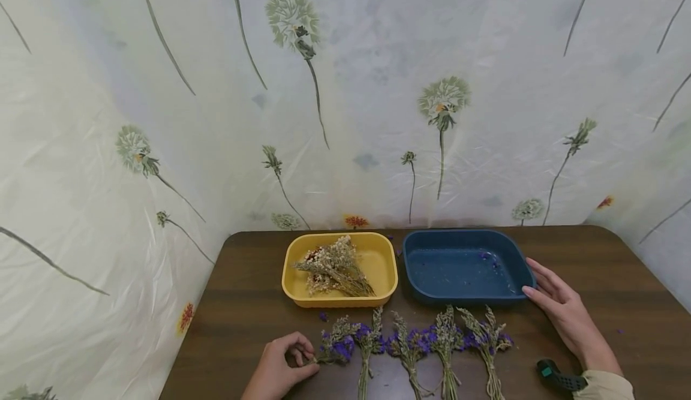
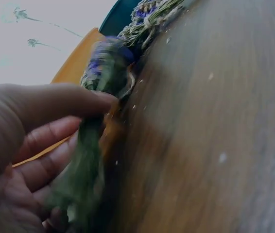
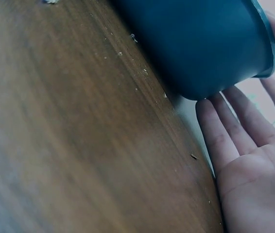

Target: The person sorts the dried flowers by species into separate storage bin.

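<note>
My left hand (image 1: 283,364) pinches the stems of a small tied bunch of dried flowers (image 1: 339,347), greyish green with purple blossoms, at the left end of a row. In the left wrist view, thumb and fingers hold the blurred green stems (image 2: 86,150). Several similar bunches, one a dried flower bunch (image 1: 444,343), lie side by side to its right. My right hand (image 1: 564,313) rests against the right end of a blue tray (image 1: 459,295), its fingers fairly straight. The right wrist view has those fingertips touching the tray's outer wall (image 3: 210,53). Purple bits lie inside the tray.
A yellow tray (image 1: 291,289) left of the blue one holds dried bunches with pale flowers (image 1: 335,268). Both stand on a brown wooden table (image 1: 227,322), with a floral-print curtain (image 1: 367,88) behind. Crumbs and petals are scattered over the tabletop. A dark wristband (image 1: 561,379) circles the right wrist.
</note>
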Demonstrator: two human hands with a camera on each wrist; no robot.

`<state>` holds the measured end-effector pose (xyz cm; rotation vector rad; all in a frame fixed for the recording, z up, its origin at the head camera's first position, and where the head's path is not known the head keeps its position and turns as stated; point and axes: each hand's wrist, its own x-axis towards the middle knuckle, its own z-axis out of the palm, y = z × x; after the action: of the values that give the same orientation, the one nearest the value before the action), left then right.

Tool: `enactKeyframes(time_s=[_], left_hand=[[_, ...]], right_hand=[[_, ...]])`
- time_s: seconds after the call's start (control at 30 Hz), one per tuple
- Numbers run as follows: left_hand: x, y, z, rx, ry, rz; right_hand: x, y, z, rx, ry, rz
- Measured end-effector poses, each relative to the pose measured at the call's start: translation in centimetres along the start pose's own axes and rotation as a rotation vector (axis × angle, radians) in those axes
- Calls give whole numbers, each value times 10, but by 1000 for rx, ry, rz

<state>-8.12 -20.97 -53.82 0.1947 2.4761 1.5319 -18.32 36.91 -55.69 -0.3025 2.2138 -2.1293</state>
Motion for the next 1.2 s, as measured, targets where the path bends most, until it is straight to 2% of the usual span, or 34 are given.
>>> enactKeyframes(time_s=[0.27,0.63,0.97,1.2], left_hand=[[2,-4,-2,-72,30,-9],[1,-2,-3,-21,36,14],[2,-8,-1,-75,22,-13],[1,-9,-1,-65,16,8]], right_hand=[[1,0,-1,-7,3,-3],[1,1,-1,7,0,-12],[0,1,0,-6,10,4],[0,1,0,-9,11,-3]])
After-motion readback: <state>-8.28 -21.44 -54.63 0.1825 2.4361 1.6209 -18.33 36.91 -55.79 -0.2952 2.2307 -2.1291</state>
